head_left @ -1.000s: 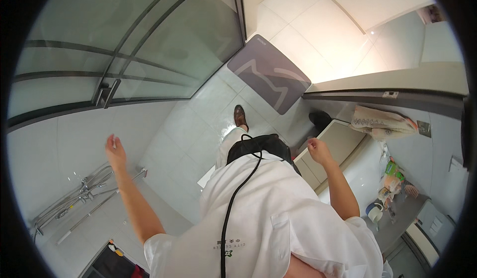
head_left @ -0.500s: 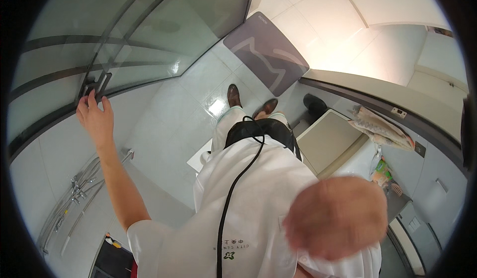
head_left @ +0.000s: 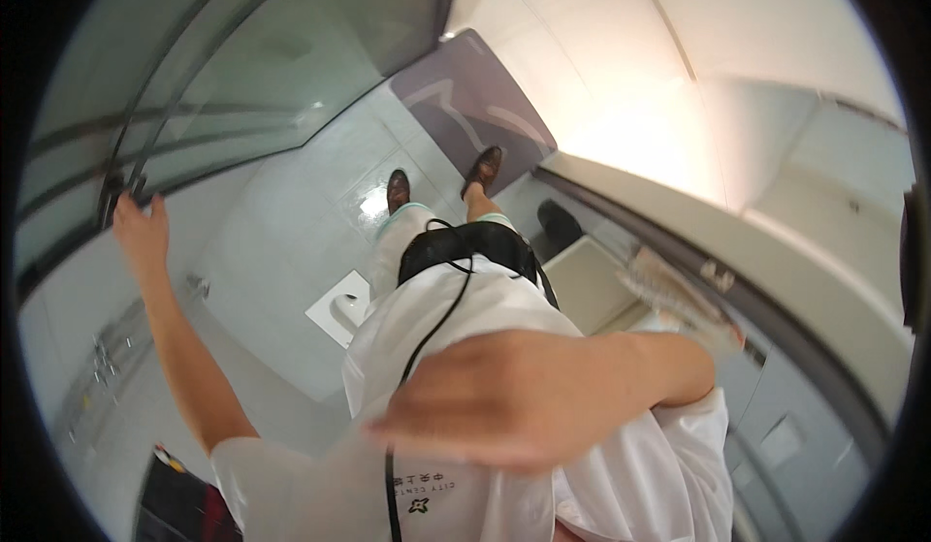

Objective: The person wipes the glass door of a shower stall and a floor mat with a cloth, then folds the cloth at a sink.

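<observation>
My left hand (head_left: 143,237) is stretched out to the far left, at the lower end of a dark door handle (head_left: 138,189) on a glass door (head_left: 301,67). Its thumb and fingers are apart, and the fingertips appear to touch the handle and the dark frame. In front of my chest, my right hand (head_left: 485,401) is blurred by motion, so its fingers are smeared. Behind it, a black cord (head_left: 427,340) runs down my white shirt to a black pouch (head_left: 465,247) at my waist.
Ahead on the tiled floor lies a grey-purple mat (head_left: 475,96), with one of my shoes at its edge. A squat toilet or drain fitting (head_left: 341,309) is left of my legs. A dark door frame (head_left: 669,251) runs along the right. Shower fittings (head_left: 105,358) are on the left wall.
My right hand has swung leftward across my chest. I have turned or stepped toward the mat, with one shoe now at its edge. My left hand stays at the handle.
</observation>
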The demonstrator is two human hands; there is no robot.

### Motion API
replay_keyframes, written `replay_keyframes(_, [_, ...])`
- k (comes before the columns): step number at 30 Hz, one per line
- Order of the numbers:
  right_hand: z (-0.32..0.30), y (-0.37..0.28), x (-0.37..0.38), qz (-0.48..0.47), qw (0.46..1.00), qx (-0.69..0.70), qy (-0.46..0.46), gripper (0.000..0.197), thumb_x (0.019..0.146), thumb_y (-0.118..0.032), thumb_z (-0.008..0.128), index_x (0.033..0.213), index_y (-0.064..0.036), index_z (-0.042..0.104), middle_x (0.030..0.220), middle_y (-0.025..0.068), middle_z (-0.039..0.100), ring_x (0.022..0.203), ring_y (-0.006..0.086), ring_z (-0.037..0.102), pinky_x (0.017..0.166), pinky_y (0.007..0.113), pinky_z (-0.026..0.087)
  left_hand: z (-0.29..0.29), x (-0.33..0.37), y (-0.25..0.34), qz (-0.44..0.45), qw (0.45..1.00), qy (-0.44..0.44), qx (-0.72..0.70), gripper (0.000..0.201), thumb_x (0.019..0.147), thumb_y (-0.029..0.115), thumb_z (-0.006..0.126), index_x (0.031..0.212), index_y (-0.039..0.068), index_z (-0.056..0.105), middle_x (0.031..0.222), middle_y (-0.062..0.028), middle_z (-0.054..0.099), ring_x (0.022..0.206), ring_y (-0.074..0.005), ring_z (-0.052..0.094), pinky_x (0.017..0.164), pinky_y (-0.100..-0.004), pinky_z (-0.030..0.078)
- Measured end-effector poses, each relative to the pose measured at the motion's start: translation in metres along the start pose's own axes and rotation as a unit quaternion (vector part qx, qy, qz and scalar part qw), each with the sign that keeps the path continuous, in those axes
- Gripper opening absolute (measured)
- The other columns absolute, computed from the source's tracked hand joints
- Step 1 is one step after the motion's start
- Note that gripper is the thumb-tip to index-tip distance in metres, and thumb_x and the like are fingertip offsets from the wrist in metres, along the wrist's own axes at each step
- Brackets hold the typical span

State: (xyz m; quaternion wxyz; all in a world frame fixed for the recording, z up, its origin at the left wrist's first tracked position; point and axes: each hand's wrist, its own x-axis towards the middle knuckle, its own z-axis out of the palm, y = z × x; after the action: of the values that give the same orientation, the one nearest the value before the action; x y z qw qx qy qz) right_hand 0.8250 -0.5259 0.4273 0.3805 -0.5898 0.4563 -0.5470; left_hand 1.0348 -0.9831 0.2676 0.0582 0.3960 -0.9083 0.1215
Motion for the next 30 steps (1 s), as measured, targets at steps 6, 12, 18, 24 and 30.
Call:
replay_keyframes(6, [-0.034, 0.039, -0.040, 0.191, 0.977, 0.075, -0.054, 0.040, 0.074, 0.006, 0.056, 0.114, 0.0040, 0.057, 0.095, 0.0172, 0.061, 0.085, 0.0331, 0.062, 0.074, 0.041, 0.051, 0.005, 0.012, -0.013, -0.015, 0.999, -0.039, 0.018, 0.064, 0.081, 0.031, 0.067, 0.131, -0.003, 0.045, 0.124, -0.0221, 0.054, 0.122, -0.0373, 0.046, 0.102, -0.0445, 0.037])
replay_keyframes(12, [-0.063, 0.071, -0.036, 0.261, 0.953, 0.076, -0.134, 0.036, 0.078, 0.010, 0.056, 0.112, 0.0021, 0.057, 0.093, 0.0155, 0.062, 0.085, 0.0261, 0.064, 0.075, 0.034, 0.052, -0.020, -0.007, 0.018, -0.082, 0.995, -0.052, -0.029, 0.069, 0.082, 0.024, 0.066, 0.141, 0.007, 0.036, 0.141, -0.0198, 0.041, 0.129, -0.0367, 0.039, 0.108, -0.0446, 0.034])
replay_keyframes(18, [-0.090, 0.109, -0.024, 0.310, 0.939, -0.006, -0.151, 0.033, 0.083, 0.007, 0.056, 0.116, 0.0014, 0.056, 0.097, 0.0148, 0.063, 0.086, 0.0234, 0.064, 0.075, 0.031, 0.052, -0.045, -0.016, 0.047, -0.158, 0.982, -0.058, -0.089, 0.076, 0.074, 0.007, 0.067, 0.142, 0.002, 0.033, 0.144, -0.0253, 0.032, 0.136, -0.0431, 0.027, 0.114, -0.0459, 0.026])
replay_keyframes(24, [-0.100, 0.130, 0.011, 0.380, 0.905, -0.078, -0.173, 0.026, 0.090, 0.005, 0.051, 0.115, 0.0005, 0.057, 0.095, 0.0104, 0.065, 0.085, 0.0175, 0.064, 0.079, 0.030, 0.052, -0.035, -0.024, 0.044, -0.105, 0.989, -0.009, -0.105, 0.076, 0.073, 0.010, 0.066, 0.140, -0.003, 0.032, 0.144, -0.0277, 0.031, 0.137, -0.0453, 0.024, 0.113, -0.0470, 0.027])
replay_keyframes(30, [-0.115, 0.162, 0.053, 0.366, 0.887, -0.127, -0.252, 0.024, 0.093, 0.000, 0.052, 0.116, 0.0015, 0.058, 0.095, 0.0099, 0.066, 0.085, 0.0165, 0.064, 0.079, 0.028, 0.051, -0.032, -0.035, 0.054, -0.111, 0.977, 0.045, -0.174, 0.078, 0.072, 0.008, 0.065, 0.141, -0.002, 0.031, 0.147, -0.0271, 0.028, 0.139, -0.0461, 0.020, 0.113, -0.0461, 0.027])
